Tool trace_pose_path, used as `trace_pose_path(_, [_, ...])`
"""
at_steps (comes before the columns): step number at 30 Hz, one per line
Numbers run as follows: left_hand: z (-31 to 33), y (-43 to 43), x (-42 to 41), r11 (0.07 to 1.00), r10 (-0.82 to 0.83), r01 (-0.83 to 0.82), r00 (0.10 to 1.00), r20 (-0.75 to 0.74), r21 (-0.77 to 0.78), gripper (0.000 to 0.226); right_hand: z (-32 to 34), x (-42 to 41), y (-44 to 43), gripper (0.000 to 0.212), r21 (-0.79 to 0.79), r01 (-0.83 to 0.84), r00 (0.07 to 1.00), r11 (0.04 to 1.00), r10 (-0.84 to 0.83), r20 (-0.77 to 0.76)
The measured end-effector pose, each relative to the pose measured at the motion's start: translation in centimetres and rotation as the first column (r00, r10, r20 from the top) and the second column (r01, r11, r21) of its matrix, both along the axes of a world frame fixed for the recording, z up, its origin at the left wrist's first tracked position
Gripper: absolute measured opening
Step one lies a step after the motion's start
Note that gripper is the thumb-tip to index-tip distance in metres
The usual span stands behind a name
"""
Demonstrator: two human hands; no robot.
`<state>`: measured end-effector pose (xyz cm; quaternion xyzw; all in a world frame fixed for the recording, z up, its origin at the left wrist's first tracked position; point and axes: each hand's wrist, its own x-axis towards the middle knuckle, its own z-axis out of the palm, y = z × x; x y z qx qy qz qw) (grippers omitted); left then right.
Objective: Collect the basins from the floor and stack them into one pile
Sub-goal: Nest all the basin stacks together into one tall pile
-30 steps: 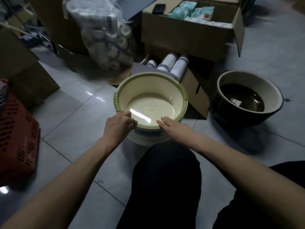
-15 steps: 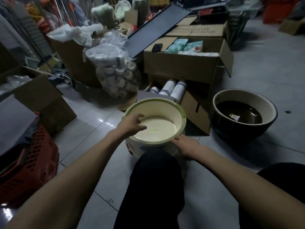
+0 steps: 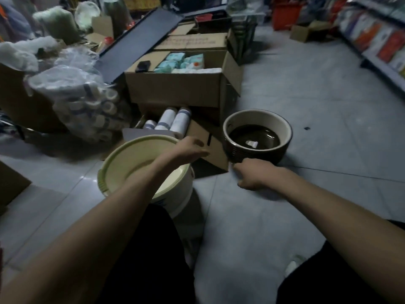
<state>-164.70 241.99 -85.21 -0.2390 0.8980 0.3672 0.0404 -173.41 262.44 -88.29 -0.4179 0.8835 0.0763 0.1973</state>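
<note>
A cream basin with a green rim [image 3: 122, 163] sits on top of a white stack on the tiled floor, in front of my knee. A stack of dark brown basins with cream insides [image 3: 282, 130] stands to its right. My left hand [image 3: 188, 149] hovers over the cream basin's far right rim, fingers spread and empty, pointing toward the brown stack. My right hand [image 3: 252, 174] is low near the floor, just below the brown stack's near edge, fingers loosely curled; whether it touches the stack I cannot tell.
Open cardboard boxes [image 3: 175, 91] with packets and rolls stand right behind both basin stacks. A plastic bag of tape rolls [image 3: 87, 106] lies at the left. Store shelves [image 3: 377, 40] line the far right. My dark-clothed knees fill the foreground.
Both hands let go of the cream basin and moved right toward the brown stack. My view lifted and turned right.
</note>
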Motion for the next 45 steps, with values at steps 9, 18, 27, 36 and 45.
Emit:
trace_pose_path(9, [-7.7,3.4,-8.8,1.000,-0.027,0.028,0.978,0.207,0.000,0.027,0.6,-4.4,4.7,0.041,0.165,0.159,0.976,0.973,-0.181,0.124])
trace_pose_path(18, [-17.3,7.7,-15.7,0.684,0.219,-0.409,0.905,0.364,0.604,0.075,-1.8,-8.0,7.6,0.061,0.138,0.218,0.963,0.966,-0.236,0.133])
trace_pose_path(27, [-22.2,8.8,-23.0,0.208,0.331,-0.483,0.853,0.403,0.851,0.121,-5.6,-10.5,7.8,0.068,0.218,0.198,0.944,0.956,-0.246,0.219])
trace_pose_path(36, [-25.4,9.2,-25.2,-0.093,0.472,-0.450,0.766,0.437,0.888,0.097,-6.8,-11.2,9.7,0.084,0.212,0.249,0.943,0.945,-0.286,0.169])
trace_pose_path(45, [-25.2,11.7,-22.4,0.029,0.446,-0.476,0.793,0.414,0.879,0.082,-5.7,-10.6,10.2,0.079,0.152,0.232,0.946,0.961,-0.259,0.195])
